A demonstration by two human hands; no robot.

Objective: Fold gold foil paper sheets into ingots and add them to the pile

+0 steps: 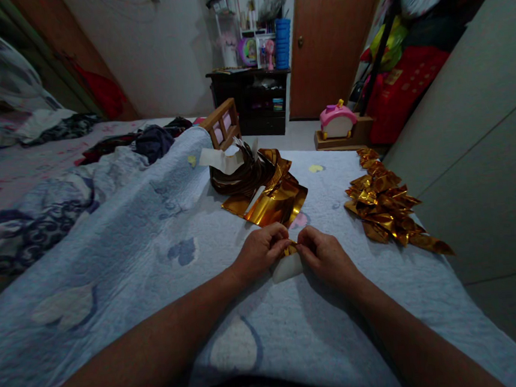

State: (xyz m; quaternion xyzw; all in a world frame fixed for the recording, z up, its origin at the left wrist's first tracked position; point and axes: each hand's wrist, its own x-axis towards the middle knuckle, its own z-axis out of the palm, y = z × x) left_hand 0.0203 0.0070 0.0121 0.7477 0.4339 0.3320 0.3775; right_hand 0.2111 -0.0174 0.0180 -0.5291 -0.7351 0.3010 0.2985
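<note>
Between my two hands is a small sheet of gold foil paper [288,268], its pale backing facing up on the near side and a gold strip along its far edge. My left hand [263,248] pinches the left end of that strip. On the opposite end, the fingertips of my right hand [321,249] are closed too. Just beyond my hands lies a loose stack of gold foil sheets [277,201], fanned out and curled. To the right rests a pile of folded gold foil pieces [382,197], crinkled and pointed.
Everything lies on a light blue quilt [203,294] over a bed. A wooden bed rail [223,124] stands behind the stack. Further back are a dark cabinet [249,98] and a pink toy [338,120]. A pale wardrobe side [486,167] borders the right.
</note>
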